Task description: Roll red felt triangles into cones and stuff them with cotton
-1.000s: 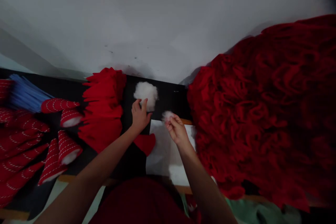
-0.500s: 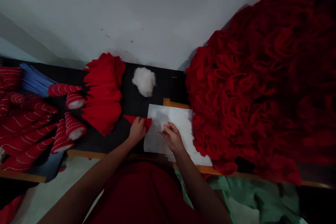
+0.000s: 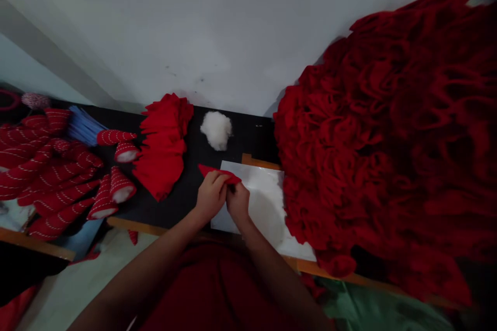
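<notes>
My left hand (image 3: 210, 197) and my right hand (image 3: 237, 202) meet over a small red felt piece (image 3: 217, 171), both with fingers closed on it. They work above a white sheet (image 3: 267, 201) lying on the black table mat (image 3: 190, 165). The tuft of white stuffing that my right hand held is hidden between the hands. A ball of white stuffing (image 3: 216, 130) lies on the mat just beyond them. A stack of flat red felt pieces (image 3: 165, 145) sits to the left of my hands.
A big heap of red felt cones (image 3: 388, 139) fills the right side up to the sheet's edge. Finished red cones with white stitching (image 3: 58, 165) and blue sticks (image 3: 83, 129) lie at the left. A white wall (image 3: 233, 36) stands behind the table.
My left hand left the stuffing ball and took the red felt piece. My right hand brought its pinched tuft of stuffing down to that piece, and both hands now close together on it.
</notes>
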`<move>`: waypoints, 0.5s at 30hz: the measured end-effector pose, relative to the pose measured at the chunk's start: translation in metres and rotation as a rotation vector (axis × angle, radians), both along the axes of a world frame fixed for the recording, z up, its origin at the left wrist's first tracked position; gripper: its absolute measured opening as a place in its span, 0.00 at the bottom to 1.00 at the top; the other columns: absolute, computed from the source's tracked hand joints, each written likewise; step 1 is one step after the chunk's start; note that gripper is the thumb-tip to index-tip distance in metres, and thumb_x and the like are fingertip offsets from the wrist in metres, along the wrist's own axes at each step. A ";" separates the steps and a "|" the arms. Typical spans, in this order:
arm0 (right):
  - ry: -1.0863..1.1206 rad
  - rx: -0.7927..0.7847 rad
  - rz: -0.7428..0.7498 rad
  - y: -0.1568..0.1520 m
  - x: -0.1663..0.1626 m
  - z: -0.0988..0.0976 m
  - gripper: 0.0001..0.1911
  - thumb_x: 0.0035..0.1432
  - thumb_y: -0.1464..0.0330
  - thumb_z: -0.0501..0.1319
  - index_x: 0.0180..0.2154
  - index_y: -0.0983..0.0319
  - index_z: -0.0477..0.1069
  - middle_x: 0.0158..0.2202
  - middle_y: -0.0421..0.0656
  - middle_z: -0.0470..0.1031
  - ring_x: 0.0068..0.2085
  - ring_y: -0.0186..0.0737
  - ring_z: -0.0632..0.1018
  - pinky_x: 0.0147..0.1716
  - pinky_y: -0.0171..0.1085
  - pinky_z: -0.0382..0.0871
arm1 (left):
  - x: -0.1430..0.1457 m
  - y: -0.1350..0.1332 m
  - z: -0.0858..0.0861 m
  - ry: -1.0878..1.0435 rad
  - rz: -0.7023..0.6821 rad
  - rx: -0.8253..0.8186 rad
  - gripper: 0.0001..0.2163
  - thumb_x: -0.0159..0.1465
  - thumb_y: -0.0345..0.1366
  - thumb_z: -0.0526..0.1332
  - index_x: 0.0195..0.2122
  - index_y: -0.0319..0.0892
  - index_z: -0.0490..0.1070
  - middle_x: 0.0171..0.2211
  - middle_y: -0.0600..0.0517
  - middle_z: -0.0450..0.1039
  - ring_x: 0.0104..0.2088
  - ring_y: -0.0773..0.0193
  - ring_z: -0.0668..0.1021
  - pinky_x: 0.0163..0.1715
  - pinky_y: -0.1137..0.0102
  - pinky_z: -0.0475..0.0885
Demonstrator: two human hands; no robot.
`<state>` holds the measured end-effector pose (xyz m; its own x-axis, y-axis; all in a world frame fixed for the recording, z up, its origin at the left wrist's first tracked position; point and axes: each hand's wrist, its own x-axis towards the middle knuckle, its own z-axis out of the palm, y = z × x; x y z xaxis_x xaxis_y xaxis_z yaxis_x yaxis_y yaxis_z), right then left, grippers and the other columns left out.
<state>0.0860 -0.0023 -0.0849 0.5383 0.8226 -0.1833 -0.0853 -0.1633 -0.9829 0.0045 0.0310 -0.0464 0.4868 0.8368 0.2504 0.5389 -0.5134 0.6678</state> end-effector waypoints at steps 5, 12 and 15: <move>0.376 0.148 -0.105 0.011 0.006 0.035 0.08 0.42 0.68 0.56 0.28 0.62 0.68 0.27 0.39 0.75 0.30 0.37 0.74 0.35 0.40 0.71 | 0.004 -0.004 0.033 -0.185 -0.092 0.132 0.10 0.56 0.34 0.59 0.39 0.44 0.70 0.38 0.48 0.69 0.44 0.59 0.67 0.48 0.62 0.60; 0.630 0.249 0.049 0.009 0.006 0.073 0.15 0.45 0.68 0.61 0.39 0.63 0.71 0.41 0.43 0.76 0.43 0.41 0.75 0.46 0.44 0.67 | 0.012 -0.001 0.050 -1.128 0.308 -0.901 0.19 0.57 0.47 0.56 0.45 0.41 0.64 0.41 0.46 0.70 0.42 0.59 0.73 0.45 0.61 0.65; 0.375 0.213 0.054 0.013 -0.001 0.063 0.18 0.48 0.67 0.60 0.43 0.63 0.69 0.45 0.44 0.73 0.45 0.40 0.74 0.49 0.43 0.66 | 0.028 0.009 0.056 -1.272 0.299 -0.999 0.15 0.55 0.42 0.60 0.41 0.40 0.66 0.32 0.50 0.73 0.36 0.61 0.75 0.43 0.63 0.66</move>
